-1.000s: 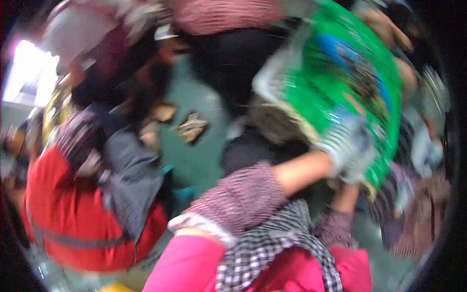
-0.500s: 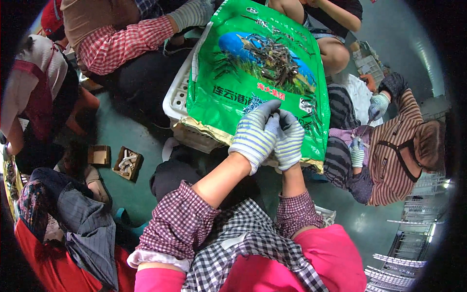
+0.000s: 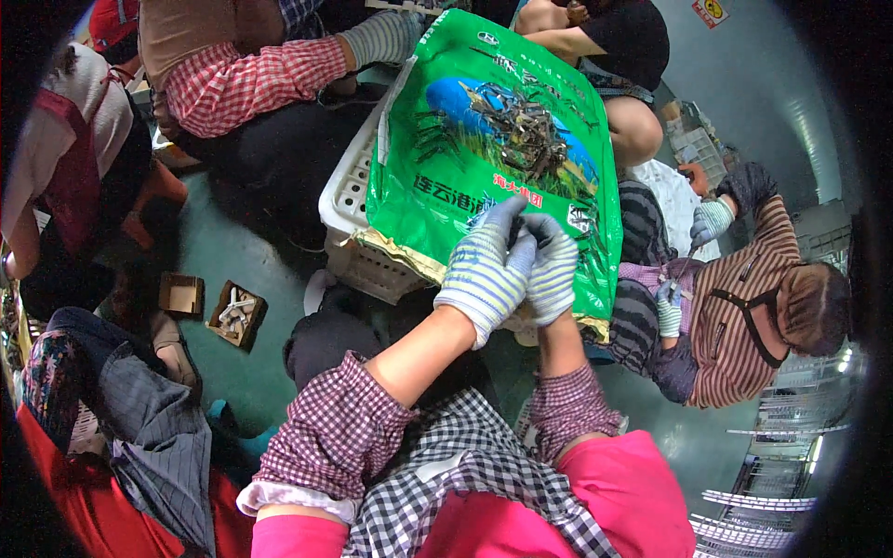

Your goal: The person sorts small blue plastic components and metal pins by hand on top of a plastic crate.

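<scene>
Both hands wear white gloves with coloured stripes and grey-blue fingertips, and they meet over the near part of a green printed sack [image 3: 419,149]. My left hand [image 3: 482,279] has its fingers bent together against the right. Beside it, my right hand [image 3: 553,272] is closed too, its fingertips tucked in towards the left. Whatever the fingers pinch, if anything, is too small or hidden. A heap of thin dark pieces [image 3: 532,139] lies on the sack beyond my hands, with more scattered around it. Small bluish pieces show just past my left fingers.
Under the sack stands a white perforated plastic crate [image 3: 349,186]. Two small cardboard boxes [image 3: 233,321] sit on the floor at left, one with pale pieces. A gloved co-worker in a striped top [image 3: 744,307] works at right. Other people sit at left and far side.
My two hands stay together over the sack, with slight finger movement. The whole view has shifted a little. At far left, a gloved co-worker's hand has moved slightly.
</scene>
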`<state>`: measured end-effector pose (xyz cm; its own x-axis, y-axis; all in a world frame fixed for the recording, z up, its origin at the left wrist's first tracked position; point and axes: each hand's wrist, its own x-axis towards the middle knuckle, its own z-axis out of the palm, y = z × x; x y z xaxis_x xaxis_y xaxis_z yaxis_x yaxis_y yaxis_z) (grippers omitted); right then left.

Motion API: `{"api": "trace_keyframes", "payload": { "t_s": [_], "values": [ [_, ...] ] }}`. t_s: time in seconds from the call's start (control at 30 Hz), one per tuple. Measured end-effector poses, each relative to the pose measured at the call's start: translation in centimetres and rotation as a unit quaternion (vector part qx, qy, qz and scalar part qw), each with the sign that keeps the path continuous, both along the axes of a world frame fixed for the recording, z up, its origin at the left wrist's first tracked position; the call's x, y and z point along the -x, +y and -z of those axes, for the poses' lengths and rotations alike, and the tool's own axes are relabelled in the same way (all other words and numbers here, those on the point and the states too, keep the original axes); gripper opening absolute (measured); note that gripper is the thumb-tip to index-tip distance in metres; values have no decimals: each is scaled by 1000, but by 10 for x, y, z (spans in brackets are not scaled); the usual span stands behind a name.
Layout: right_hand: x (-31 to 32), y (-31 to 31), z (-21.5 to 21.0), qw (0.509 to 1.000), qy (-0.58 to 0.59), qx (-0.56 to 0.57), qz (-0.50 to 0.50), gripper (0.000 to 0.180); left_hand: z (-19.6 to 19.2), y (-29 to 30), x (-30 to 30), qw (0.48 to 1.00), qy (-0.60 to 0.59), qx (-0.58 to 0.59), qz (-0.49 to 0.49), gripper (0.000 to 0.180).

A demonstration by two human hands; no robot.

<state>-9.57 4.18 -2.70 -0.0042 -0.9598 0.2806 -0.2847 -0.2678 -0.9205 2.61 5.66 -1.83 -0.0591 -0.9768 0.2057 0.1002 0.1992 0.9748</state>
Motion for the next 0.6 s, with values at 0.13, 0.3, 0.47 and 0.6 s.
{"api": "trace_keyframes", "payload": {
  "t_s": [0.13,0.3,0.47,0.6],
  "values": [
    [2,-51,-41,983,151,98,22,8,-4,-2,-2,996,67,5,-62,52],
    [-7,-154,-28,913,404,51,-11,24,-13,-4,-2,982,175,-65,-14,43],
    [-58,-226,-30,834,551,1,1,32,-11,-10,-3,979,184,-85,-26,46],
    [-66,-267,-26,803,595,-12,-13,33,-19,-16,2,971,221,-91,-13,41]
  ]
}}
